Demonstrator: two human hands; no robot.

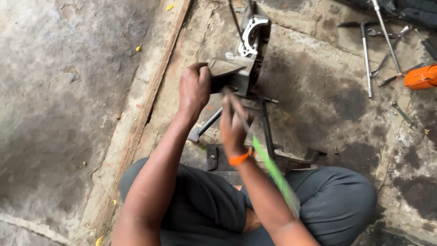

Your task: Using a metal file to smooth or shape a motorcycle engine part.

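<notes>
My left hand [194,87] grips the near end of a dark metal engine casing [246,50] that stands on a black metal stand [266,125] on the oily concrete floor. My right hand [232,125], with an orange wristband, is closed on a long tool with a green handle [273,171]. The tool is blurred by motion. Its metal tip points up toward the casing, just below my left hand. My knees in grey trousers frame the stand.
Several long wrenches and rods [366,54] lie on the floor at the upper right, beside an orange object [421,76]. A small spanner [403,114] lies nearer. A raised concrete strip [145,100] runs diagonally at the left.
</notes>
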